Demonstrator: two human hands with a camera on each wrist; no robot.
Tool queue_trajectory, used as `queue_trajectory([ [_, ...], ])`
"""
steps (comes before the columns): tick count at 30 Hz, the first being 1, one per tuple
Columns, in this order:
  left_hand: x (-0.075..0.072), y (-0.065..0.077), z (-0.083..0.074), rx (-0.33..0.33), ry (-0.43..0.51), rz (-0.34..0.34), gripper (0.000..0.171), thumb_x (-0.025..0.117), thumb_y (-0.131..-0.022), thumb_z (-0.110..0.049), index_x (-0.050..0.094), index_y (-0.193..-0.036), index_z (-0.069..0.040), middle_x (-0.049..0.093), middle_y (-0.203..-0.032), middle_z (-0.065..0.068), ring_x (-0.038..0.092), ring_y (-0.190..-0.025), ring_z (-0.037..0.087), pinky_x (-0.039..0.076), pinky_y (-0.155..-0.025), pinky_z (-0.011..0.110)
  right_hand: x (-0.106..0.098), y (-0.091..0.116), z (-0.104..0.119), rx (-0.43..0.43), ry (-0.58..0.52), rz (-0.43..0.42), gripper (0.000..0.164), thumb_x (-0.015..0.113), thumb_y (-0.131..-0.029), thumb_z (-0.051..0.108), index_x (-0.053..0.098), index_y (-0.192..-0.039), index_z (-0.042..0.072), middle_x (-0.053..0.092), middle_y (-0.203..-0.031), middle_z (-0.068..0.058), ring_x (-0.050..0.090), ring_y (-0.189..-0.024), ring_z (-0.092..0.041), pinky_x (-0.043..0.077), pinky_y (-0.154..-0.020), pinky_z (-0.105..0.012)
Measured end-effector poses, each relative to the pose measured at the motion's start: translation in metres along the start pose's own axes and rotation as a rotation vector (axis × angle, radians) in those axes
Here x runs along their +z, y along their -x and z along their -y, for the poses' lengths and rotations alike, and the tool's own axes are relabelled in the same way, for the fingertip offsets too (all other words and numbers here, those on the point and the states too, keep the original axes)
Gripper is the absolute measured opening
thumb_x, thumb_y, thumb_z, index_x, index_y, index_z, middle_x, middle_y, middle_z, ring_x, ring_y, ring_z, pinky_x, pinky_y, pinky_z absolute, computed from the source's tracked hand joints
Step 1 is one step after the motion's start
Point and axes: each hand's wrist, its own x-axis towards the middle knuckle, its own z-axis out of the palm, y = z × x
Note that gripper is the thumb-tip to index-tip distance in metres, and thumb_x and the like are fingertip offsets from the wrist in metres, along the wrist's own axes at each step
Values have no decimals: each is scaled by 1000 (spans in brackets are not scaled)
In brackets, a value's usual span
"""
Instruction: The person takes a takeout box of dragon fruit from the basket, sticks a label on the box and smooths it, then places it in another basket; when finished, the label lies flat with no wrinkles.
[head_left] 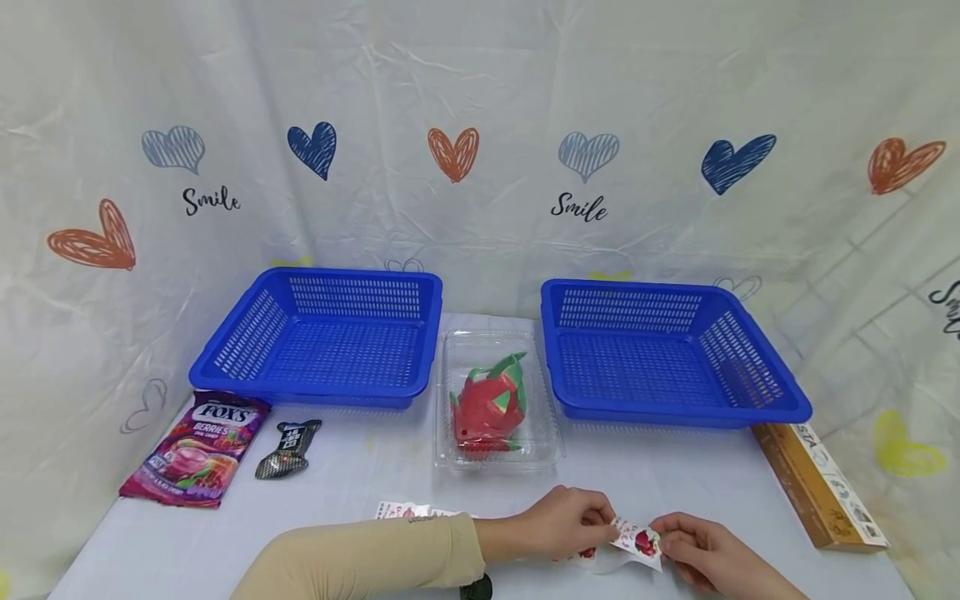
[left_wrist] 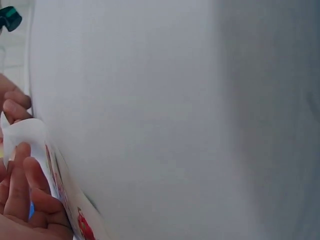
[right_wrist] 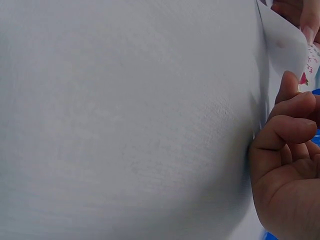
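Observation:
A strip of white labels [head_left: 637,540] printed with red fruit is stretched between both hands near the table's front. My left hand [head_left: 562,523] pinches the strip between thumb and fingers. At its right end my right hand [head_left: 701,550] grips the edge, fingers curled. The left wrist view shows the left hand [left_wrist: 25,200] beside the strip's white underside, with printed labels [left_wrist: 85,225] running below it. In the right wrist view, curled fingers [right_wrist: 290,127] are close to the lifted white paper [right_wrist: 287,47]. More printed labels [head_left: 401,510] show behind the left sleeve, which hides part of them.
A clear plastic box [head_left: 551,442] holding a dragon fruit [head_left: 487,408] stands between two blue baskets [head_left: 315,392] [head_left: 682,412]. A Fox's candy bag [head_left: 198,450] and black packet [head_left: 288,450] lie left; a brown box [head_left: 821,492] lies right. A dark green object [head_left: 477,587] shows under the left sleeve.

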Motion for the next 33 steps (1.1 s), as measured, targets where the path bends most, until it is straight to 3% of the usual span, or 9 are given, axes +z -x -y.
queue_trajectory([
  [4, -1, 0, 2, -3, 76, -1, 9, 67, -94, -21, 69, -95, -12, 67, -73, -13, 47, -49, -4, 42, -47, 15, -2, -1, 0, -1, -19, 11, 38, 51, -103, 24, 51, -124, -8, 54, -78, -1, 46, -62, -12, 36, -51, -24],
  [7, -2, 0, 2, 1, 71, 7, 9, 66, -94, -21, 68, -94, -12, 65, -71, -13, 44, -45, -3, 39, -41, 17, -2, -1, 0, -10, -37, 30, 37, 48, -104, 23, 50, -125, -8, 54, -79, -2, 46, -62, -12, 33, -50, -24],
  [18, 0, 0, 3, 133, -158, 56, 8, 64, -96, -18, 69, -98, -12, 67, -76, -13, 47, -55, -11, 44, -57, 8, 2, 0, 4, 108, 21, -93, 39, 49, -103, 32, 57, -118, -2, 54, -73, -2, 44, -61, -15, 37, -52, -24],
  [33, 0, -1, 0, 145, -183, 78, 7, 68, -93, -18, 71, -97, -13, 68, -78, -12, 48, -57, -13, 45, -55, 8, -2, -2, 1, 98, -23, -46, 38, 48, -104, 32, 58, -118, -2, 58, -73, -2, 43, -56, -12, 35, -50, -22],
])
